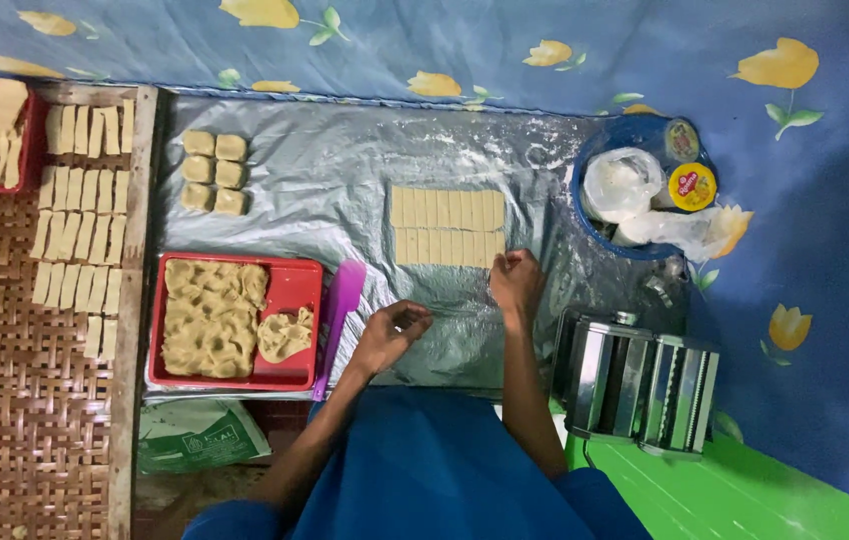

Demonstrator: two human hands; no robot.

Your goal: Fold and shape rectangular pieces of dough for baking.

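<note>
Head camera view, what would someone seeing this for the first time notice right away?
Probably the red tray at the left, heaped with pale dough, and the rows of cut dough strips on the floured plastic sheet in the middle. The right hand rests at the strips' lower right corner, the left hand curled nearby. A shiny metal pasta roller sits at the right.

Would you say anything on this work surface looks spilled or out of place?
Only white flour dusted across the plastic sheet near the blue bowl. The cut dough strips by the right hand lie in tidy rows.
</note>
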